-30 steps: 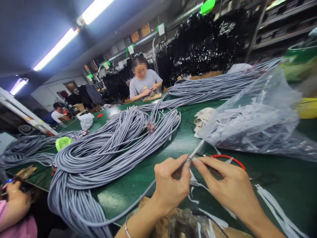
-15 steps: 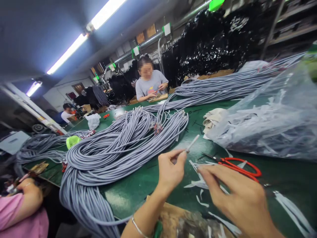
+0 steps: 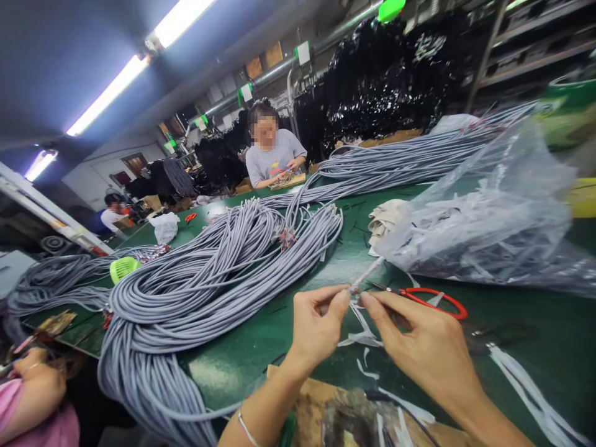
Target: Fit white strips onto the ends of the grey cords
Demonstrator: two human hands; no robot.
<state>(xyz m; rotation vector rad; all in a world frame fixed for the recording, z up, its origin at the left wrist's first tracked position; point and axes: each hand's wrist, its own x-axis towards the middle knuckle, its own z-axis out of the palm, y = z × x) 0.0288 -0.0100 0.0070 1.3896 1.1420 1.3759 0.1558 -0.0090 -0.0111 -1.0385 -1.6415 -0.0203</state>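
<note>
My left hand [image 3: 316,326] pinches the end of a grey cable [image 3: 363,279] between thumb and fingers, low in the middle of the view. My right hand [image 3: 421,344] is closed in a pinch right beside it, its fingertips meeting the same cable end. The cable trails down under my left wrist toward the big grey cable bundle [image 3: 205,285] on the green table [image 3: 261,338]. Red-handled scissors [image 3: 433,298] lie on the table just behind my right hand. White strips [image 3: 365,338] are scattered under my hands.
A clear plastic bag [image 3: 493,217] of white strips lies at the right. More grey cables [image 3: 410,158] stretch across the far side. A person in a grey shirt [image 3: 272,158] works opposite; a pink-sleeved arm [image 3: 32,397] is at lower left. A green item [image 3: 121,268] sits left.
My right hand, which had dropped away to the lower right half a second ago, has come back up to the cable end held in my left hand.
</note>
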